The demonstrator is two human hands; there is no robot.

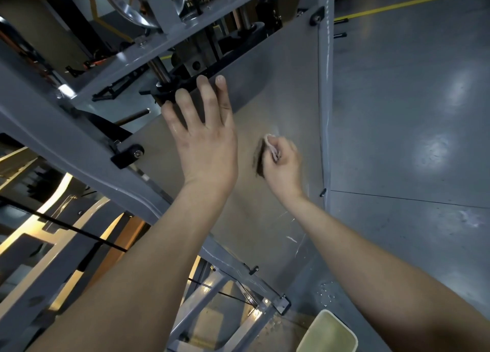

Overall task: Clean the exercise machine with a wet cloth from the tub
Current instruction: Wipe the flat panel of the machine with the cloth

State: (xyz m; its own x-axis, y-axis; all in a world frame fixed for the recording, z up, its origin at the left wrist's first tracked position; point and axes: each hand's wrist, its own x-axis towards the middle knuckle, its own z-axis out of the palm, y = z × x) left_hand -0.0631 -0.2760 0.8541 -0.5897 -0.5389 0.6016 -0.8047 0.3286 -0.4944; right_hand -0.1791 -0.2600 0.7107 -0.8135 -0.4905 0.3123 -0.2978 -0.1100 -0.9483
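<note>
Right hand (282, 163) gripped the bunched cloth (271, 143), pressed mid-panel (278, 86) on the exercise machine. Left hand (205, 139) lay flat on the panel, fingers straight, holding nothing. Tub (328, 335) stood below the panel's lower corner. Best done with overlapping strokes under steady pressure, left hand bracing.

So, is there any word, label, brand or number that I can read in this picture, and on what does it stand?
None can be read.
The grey panel, the machine frame, the cloth and the tub show no writing.
The floor has only yellow lines, no letters.
</note>
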